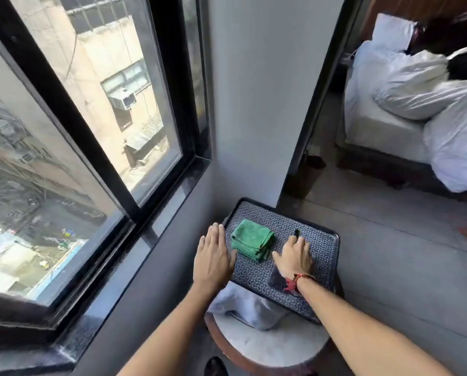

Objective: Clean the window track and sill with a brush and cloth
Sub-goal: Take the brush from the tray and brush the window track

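A folded green cloth [252, 238] lies on a dark patterned tray [332, 240] beside the window. To its right, a black brush [277, 280] lies on the tray, mostly hidden under my right hand [294, 257]; only its handle tip and bristle end show. My right hand's fingers wrap over the handle. My left hand [213, 256] is flat with fingers together at the tray's left rim, holding nothing. The black window sill [172, 202] and window track [142, 223] run diagonally on the left.
The tray rests on a round marble-topped stool [267, 346] over a pale cloth [243, 305]. A grey wall [254, 104] stands behind it. A doorway at the right shows a bed with white bedding [417, 104]. A dark shoe [213, 367] is below the stool.
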A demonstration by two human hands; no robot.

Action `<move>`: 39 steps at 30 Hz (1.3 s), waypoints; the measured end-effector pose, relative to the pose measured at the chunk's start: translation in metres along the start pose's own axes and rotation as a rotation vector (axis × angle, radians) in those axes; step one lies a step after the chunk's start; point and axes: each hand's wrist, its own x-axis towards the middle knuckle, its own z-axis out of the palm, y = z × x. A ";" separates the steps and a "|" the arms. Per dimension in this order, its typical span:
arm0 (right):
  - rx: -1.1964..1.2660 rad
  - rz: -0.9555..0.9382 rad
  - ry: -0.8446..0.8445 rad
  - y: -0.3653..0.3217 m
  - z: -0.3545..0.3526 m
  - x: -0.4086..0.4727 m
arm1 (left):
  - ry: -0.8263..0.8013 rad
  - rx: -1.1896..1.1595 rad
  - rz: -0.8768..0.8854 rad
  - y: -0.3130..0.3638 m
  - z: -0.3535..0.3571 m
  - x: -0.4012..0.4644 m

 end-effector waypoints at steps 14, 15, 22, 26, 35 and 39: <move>0.661 0.345 -0.209 0.012 0.010 0.030 | -0.054 -0.017 0.014 -0.006 0.023 -0.015; 0.732 0.330 -0.232 0.013 0.005 0.031 | -0.053 -0.016 0.011 -0.009 0.021 -0.014; 1.174 0.114 -0.495 -0.020 -0.062 0.051 | 0.086 -0.075 -0.147 -0.046 -0.005 -0.006; 1.205 0.000 -0.525 -0.081 -0.073 0.055 | 0.140 -0.039 -0.323 -0.091 -0.019 -0.029; 1.155 -0.241 -0.641 -0.254 -0.033 0.011 | 0.068 -0.010 -0.707 -0.193 -0.017 -0.137; 1.107 -0.387 -0.649 -0.309 -0.012 -0.019 | 0.050 -0.035 -0.777 -0.202 -0.007 -0.172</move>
